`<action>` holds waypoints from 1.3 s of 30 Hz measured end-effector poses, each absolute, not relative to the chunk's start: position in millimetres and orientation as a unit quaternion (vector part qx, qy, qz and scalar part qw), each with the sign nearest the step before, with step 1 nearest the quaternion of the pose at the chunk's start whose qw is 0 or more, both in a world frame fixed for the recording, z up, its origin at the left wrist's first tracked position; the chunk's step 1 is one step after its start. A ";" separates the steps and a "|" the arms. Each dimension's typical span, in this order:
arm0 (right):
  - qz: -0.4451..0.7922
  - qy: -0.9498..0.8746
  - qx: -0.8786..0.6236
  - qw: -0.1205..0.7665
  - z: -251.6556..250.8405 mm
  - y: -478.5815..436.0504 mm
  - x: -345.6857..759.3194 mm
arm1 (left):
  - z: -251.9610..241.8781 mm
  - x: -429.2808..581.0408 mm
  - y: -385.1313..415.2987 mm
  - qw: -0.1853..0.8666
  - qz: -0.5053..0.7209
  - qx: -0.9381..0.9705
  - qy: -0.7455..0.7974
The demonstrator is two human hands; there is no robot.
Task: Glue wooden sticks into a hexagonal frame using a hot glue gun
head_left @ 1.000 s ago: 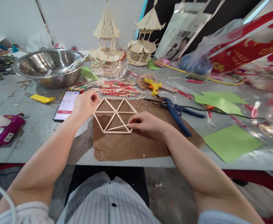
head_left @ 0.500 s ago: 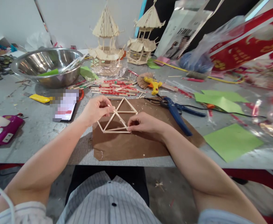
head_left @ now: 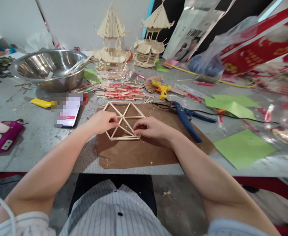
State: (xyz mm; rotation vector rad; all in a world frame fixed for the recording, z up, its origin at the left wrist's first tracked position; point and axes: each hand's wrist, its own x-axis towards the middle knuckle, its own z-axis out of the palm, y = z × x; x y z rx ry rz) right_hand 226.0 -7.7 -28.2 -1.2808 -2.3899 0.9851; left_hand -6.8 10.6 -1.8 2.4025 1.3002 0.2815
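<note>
A hexagonal frame of thin wooden sticks (head_left: 128,117) with crossing spokes lies on a brown sheet (head_left: 156,150). My left hand (head_left: 107,122) is over its left side, thumb and fingertips pinched on one end of a loose stick (head_left: 127,130). That stick slants down to the frame's lower right corner. There my right hand (head_left: 146,127) has its fingertips closed at the stick's other end.
Behind lie red-wrapped sticks (head_left: 121,91), a yellow glue gun (head_left: 161,89) and two stick pagodas (head_left: 112,42). Blue-handled pliers (head_left: 187,123) rest on the right; a phone (head_left: 70,111), yellow cutter (head_left: 41,103) and steel bowl (head_left: 51,83) are on the left.
My left hand has moved slightly left and down, lowering its end of the stick away from the frame's centre. More of the frame's upper left now shows. My right hand has barely moved.
</note>
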 end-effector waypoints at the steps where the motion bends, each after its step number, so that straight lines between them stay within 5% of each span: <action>1: 0.341 -0.823 -0.437 0.127 -28.5 -7.6 225.9 | -3.2 -7.9 11.6 0.164 0.074 0.869 0.462; 7: 0.341 -0.824 -0.440 0.109 -26.1 -7.5 227.7 | -3.1 -11.1 13.8 0.114 -0.019 0.893 0.435; 25: 0.355 -0.808 -0.466 0.066 -18.6 -9.9 230.8 | 4.0 -14.4 16.2 0.207 0.080 0.871 0.438; 32: 0.301 -0.799 -0.495 0.162 -18.2 -9.1 231.2 | -0.1 -6.9 11.5 0.262 0.079 0.865 0.420; 39: 0.335 -0.840 -0.408 0.125 -19.8 -9.0 229.2 | -9.5 4.3 3.0 0.262 0.107 0.870 0.404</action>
